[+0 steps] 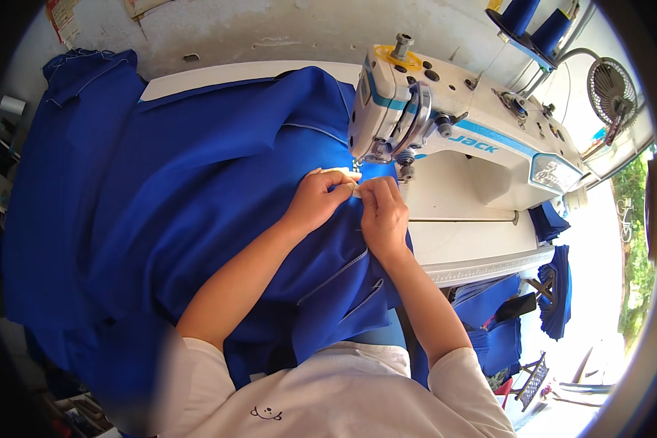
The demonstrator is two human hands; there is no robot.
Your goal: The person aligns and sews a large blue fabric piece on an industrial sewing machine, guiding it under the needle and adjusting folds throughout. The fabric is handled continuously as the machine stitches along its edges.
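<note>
White cloth of my shirt [343, 398] is filling the bottom of the view, and both my forearms are reaching up from it toward the sewing machine [445, 124]. Blue fabric [197, 197] is spreading over the white table [482, 248] and draping off its left side and down into my lap — a big garment piece with pale stitched seams running across it. I am pinching a small pale label [352, 186] between the two hands, right at the fabric's edge just in front of the needle area. My left hand [320, 198] is curling in from the left, thumb and fingers closed on the label's left end and on the blue cloth beneath it. My right hand [383, 212] is coming in from below, fingertips pressed together on the label's right end, knuckles resting on the fabric. The two hands are touching each other at the fingertips, so the label is lying between them and mostly hidden — only a sliver is showing. The machine's head is standing just above and to the right of my grip. More blue pieces [558, 292] are hanging off the table's right end, and a small fan [612, 91] is sitting at the upper right.
</note>
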